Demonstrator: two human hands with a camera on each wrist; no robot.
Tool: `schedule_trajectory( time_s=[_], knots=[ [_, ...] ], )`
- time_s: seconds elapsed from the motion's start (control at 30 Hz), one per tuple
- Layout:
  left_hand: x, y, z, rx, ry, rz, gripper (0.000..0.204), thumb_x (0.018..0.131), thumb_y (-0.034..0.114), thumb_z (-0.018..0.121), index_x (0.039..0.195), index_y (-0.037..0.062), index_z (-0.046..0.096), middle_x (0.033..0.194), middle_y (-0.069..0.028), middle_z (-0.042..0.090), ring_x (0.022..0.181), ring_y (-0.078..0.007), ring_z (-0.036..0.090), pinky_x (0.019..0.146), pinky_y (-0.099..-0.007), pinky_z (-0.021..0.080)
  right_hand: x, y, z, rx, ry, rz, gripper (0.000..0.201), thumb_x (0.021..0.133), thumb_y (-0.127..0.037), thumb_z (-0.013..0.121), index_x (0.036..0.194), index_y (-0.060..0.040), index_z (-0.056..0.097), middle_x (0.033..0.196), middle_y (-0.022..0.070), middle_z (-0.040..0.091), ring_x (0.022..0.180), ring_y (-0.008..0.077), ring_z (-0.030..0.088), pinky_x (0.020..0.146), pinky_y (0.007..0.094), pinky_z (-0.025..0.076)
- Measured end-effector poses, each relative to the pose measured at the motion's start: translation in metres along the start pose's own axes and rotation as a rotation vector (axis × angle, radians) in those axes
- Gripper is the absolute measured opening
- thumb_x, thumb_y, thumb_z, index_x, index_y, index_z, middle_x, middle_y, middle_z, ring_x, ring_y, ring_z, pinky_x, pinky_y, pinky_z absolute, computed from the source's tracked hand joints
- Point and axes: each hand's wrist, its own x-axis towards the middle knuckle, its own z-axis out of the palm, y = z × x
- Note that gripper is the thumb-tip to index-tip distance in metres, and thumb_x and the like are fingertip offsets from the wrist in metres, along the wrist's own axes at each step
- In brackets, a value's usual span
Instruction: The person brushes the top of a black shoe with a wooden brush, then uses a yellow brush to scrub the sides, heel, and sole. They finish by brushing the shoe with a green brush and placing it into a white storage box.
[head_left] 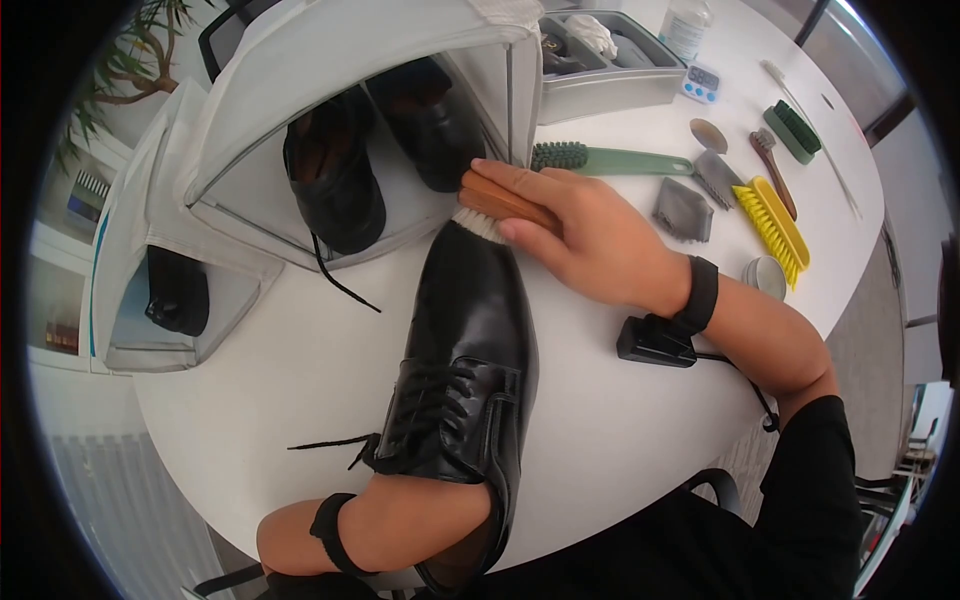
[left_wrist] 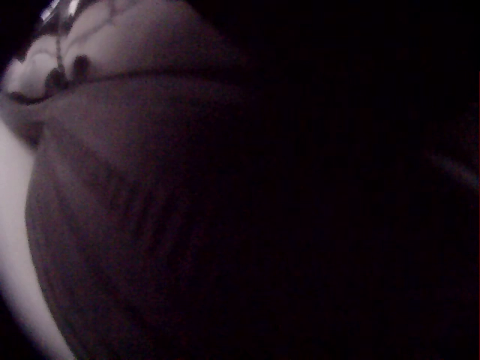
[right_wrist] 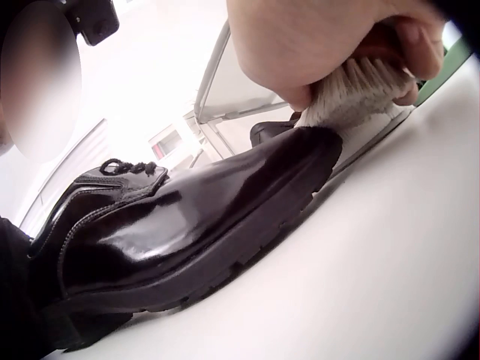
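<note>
A black lace-up dress shoe (head_left: 470,310) lies on the white table, its toe pointing away from me. My left hand (head_left: 425,515) reaches into the shoe's opening, its fingers hidden inside. The left wrist view is mostly dark. With my right hand (head_left: 590,235) I grip a wooden shoe brush (head_left: 505,205) whose pale bristles (right_wrist: 356,94) touch the tip of the toe. One loose lace (head_left: 330,443) trails to the left of the shoe. Glossy reflections show along the shoe's side in the right wrist view.
Two black shoes (head_left: 335,190) sit in a white fabric box (head_left: 365,45); another shoe stands in a smaller box (head_left: 165,220). Rightward lie a green brush (head_left: 630,162), a yellow brush (head_left: 773,225), grey cloths, a tin and a timer (head_left: 700,83). A grey bin (head_left: 610,100) stands behind.
</note>
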Motion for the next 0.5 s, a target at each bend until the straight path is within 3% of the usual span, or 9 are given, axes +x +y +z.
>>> schedule_trajectory(
  time_s=[0.17, 0.27, 0.5],
  knots=[
    [0.010, 0.001, -0.013, -0.058, 0.125, -0.072, 0.003, 0.085, 0.012, 0.068, 0.083, 0.0099, 0.066, 0.063, -0.0037, 0.056, 0.051, -0.0220, 0.061, 0.044, -0.0351, 0.049, 0.000, -0.001, -0.001, -0.018, -0.010, 0.014, 0.053, 0.098, -0.027, 0.062, 0.146, -0.0075, 0.053, 0.086, 0.0205, 0.064, 0.080, 0.0385, 0.063, 0.076, 0.0453, 0.050],
    [0.002, -0.003, -0.003, -0.076, -0.076, -0.021, 0.004, 0.085, 0.012, 0.068, 0.083, 0.0094, 0.066, 0.063, -0.0040, 0.056, 0.051, -0.0221, 0.061, 0.044, -0.0355, 0.050, 0.000, -0.001, 0.000, -0.023, -0.003, 0.007, 0.053, 0.098, -0.028, 0.062, 0.146, -0.0074, 0.053, 0.087, 0.0208, 0.064, 0.081, 0.0386, 0.063, 0.076, 0.0453, 0.050],
    [0.005, -0.002, -0.004, -0.034, -0.058, -0.023, 0.004, 0.083, 0.010, 0.068, 0.080, 0.0081, 0.068, 0.065, -0.0056, 0.059, 0.053, -0.0236, 0.062, 0.048, -0.0359, 0.052, 0.000, -0.001, 0.000, -0.011, -0.008, 0.010, 0.053, 0.098, -0.028, 0.062, 0.146, -0.0073, 0.053, 0.088, 0.0215, 0.064, 0.082, 0.0393, 0.064, 0.077, 0.0457, 0.050]
  ],
)
